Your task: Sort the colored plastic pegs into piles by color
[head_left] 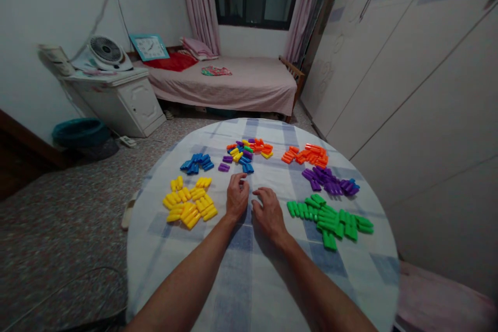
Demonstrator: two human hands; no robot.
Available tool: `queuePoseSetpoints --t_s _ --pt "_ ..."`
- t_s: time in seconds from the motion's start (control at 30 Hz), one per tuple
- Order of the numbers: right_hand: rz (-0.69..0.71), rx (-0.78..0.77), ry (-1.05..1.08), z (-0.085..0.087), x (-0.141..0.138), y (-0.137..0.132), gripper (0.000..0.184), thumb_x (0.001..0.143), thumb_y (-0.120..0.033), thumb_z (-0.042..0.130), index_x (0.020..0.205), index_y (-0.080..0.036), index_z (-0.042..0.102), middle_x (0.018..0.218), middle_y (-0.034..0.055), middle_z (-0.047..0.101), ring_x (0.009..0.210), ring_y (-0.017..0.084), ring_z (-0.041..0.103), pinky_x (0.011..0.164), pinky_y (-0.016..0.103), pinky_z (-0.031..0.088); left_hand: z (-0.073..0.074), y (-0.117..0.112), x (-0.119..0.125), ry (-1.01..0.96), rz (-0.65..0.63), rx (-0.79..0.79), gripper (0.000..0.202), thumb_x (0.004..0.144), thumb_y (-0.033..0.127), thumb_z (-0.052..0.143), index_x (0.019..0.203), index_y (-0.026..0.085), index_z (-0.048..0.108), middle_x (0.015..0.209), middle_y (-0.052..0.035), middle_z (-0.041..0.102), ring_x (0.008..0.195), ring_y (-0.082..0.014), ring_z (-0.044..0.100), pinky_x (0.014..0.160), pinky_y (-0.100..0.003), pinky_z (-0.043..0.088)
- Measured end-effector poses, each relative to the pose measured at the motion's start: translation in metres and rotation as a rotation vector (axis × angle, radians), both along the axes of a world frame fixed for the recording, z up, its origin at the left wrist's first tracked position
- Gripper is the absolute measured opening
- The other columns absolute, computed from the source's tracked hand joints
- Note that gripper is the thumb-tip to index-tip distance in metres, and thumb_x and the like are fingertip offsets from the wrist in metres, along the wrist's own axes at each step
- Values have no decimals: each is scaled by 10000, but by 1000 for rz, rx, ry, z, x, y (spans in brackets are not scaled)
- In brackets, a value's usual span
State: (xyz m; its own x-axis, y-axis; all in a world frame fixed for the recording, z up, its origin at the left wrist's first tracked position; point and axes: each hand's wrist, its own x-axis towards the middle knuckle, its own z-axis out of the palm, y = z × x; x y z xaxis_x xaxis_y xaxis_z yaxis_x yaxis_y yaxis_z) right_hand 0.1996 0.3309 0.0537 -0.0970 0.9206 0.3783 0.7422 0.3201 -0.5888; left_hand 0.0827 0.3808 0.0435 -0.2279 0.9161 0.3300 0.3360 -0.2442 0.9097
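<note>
My left hand (237, 198) rests on the checked white-and-blue tablecloth (249, 280) of a round table, its fingertips close below the mixed pile of plastic pieces (245, 153). My right hand (269, 213) lies just beside it, fingers curved against the cloth and holding nothing visible. Sorted groups of short plastic pieces surround them: yellow (189, 203) and blue (196, 163) to the left, orange (307, 154), purple (330, 181) and green (330, 220) to the right. The mixed pile holds several colours.
A white wardrobe (420, 88) stands close on the right. Behind the table are a bed (233, 85) and a white cabinet (116, 101) carrying a fan (106, 53). A teal basin (81, 132) sits on the carpeted floor, with a slipper (128, 210) by the table edge.
</note>
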Motion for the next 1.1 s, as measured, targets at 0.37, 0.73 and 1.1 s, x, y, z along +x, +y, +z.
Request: queuePoseSetpoints --t_s 0.37,0.73,1.1 --pt "7 -26 122 -13 -8 5 221 842 -118 442 950 -176 626 1028 66 613 1012 200 520 900 347 356 51 -12 -24 65 -68 -193 206 775 206 519 923 149 650 908 -59 657 742 -134 607 649 -240 486" --pt "14 -32 86 -8 -8 3 232 830 -77 444 925 -179 629 1009 63 612 1003 196 519 877 335 363 46 58 -10 753 70 -268 329 832 325 567 1127 193 627 1148 -141 562 971 -239 590 804 -335 473" --pt "20 -55 93 -9 -9 3 220 844 -87 447 927 -178 630 1023 63 610 1000 207 515 879 350 364 29 64 16 1027 37 -226 308 806 247 575 1108 189 584 1099 -155 529 1043 -280 523 811 -347 460"
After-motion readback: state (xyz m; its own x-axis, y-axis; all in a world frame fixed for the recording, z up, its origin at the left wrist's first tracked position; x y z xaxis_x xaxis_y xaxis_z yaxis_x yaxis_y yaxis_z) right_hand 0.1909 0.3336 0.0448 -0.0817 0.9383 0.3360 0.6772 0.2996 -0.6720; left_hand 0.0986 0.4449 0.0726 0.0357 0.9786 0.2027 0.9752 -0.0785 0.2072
